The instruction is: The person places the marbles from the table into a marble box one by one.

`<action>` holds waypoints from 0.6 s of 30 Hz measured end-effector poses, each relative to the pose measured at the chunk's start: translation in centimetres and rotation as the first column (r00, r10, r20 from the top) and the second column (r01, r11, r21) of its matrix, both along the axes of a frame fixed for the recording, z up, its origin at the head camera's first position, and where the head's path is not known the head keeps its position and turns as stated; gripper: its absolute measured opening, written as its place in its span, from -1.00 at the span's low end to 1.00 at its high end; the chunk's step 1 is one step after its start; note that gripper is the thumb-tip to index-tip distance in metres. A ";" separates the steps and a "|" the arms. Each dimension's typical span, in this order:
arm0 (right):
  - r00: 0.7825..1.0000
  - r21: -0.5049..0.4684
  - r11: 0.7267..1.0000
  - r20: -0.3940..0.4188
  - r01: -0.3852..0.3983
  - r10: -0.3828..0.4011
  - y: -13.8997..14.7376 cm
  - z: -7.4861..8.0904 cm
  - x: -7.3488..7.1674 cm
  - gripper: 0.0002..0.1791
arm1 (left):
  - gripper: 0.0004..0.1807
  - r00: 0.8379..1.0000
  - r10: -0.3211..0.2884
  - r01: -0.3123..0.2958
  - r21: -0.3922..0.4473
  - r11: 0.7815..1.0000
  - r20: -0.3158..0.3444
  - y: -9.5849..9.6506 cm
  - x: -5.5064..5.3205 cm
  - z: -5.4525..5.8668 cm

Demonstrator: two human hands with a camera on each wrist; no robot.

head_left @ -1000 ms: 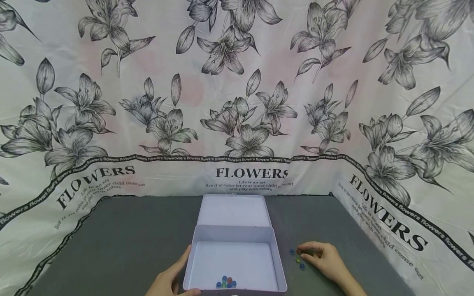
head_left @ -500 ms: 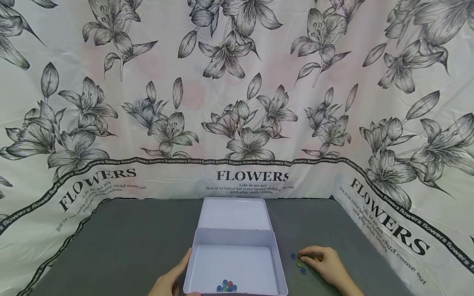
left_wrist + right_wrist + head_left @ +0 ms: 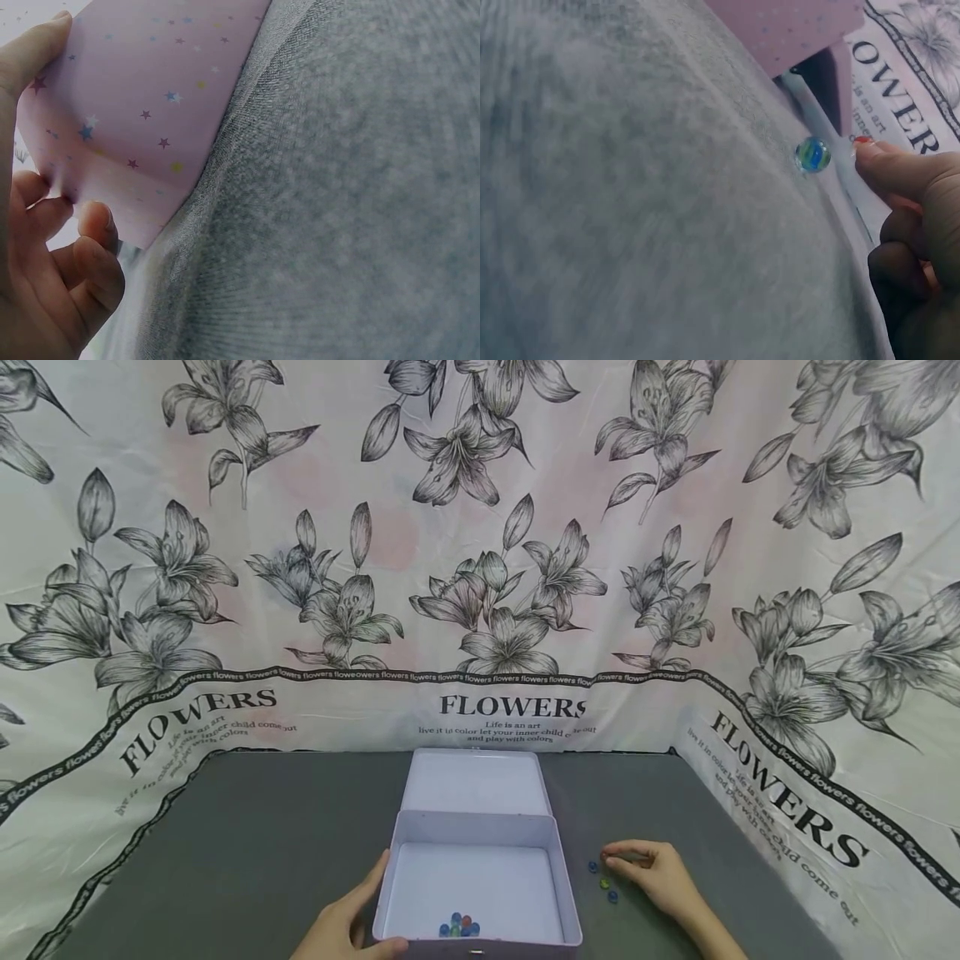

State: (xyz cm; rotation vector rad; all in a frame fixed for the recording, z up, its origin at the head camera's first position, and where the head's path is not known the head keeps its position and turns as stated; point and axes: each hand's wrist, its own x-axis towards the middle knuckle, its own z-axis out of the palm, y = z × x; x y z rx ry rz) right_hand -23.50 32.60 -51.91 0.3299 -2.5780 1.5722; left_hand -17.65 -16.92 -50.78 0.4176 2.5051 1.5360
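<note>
An open lidded box (image 3: 480, 828) stands at the middle front, its lid (image 3: 476, 782) folded back. Several glass marbles (image 3: 456, 930), mostly blue with a red and a green one, lie inside by its front wall. My left hand (image 3: 347, 910) holds the box's front left corner, thumb over the front rim and fingers along the left side (image 3: 142, 97). Right of the box, my right hand (image 3: 660, 875) pinches a red marble (image 3: 863, 140) between thumb and fingertips. Near it on the table lie a blue marble (image 3: 592, 867), a yellow-green marble (image 3: 604, 883) and another blue marble (image 3: 612, 897).
The dark grey cloth-covered table (image 3: 285, 843) extends to both sides of the box. A white curtain (image 3: 337, 727) printed with flowers and lettering encloses the back and sides. The box's outside is pink with small stars.
My right hand has moved slightly up and away from the loose marbles with the red marble in its fingertips. The left hand stays on the box; the view tilts a little.
</note>
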 end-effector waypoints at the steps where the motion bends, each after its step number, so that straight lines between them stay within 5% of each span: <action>1: 1.000 -0.007 1.000 0.010 -0.005 0.005 -0.1 0.2 -0.1 -0.73 | 0.15 1.000 -0.002 0.002 -0.005 1.000 0.002 0.0 -0.1 0.0; 9: 0.996 -0.011 0.997 -0.036 -0.080 0.080 -2.0 2.9 -1.3 -0.74 | 0.18 1.000 0.003 -0.004 -0.043 0.999 -0.026 0.0 0.0 0.4; 18: 0.996 0.001 0.998 -0.071 -0.056 0.056 -4.2 6.6 -3.4 -0.75 | 0.17 0.999 0.017 -0.019 -0.066 0.998 -0.032 0.1 0.2 0.4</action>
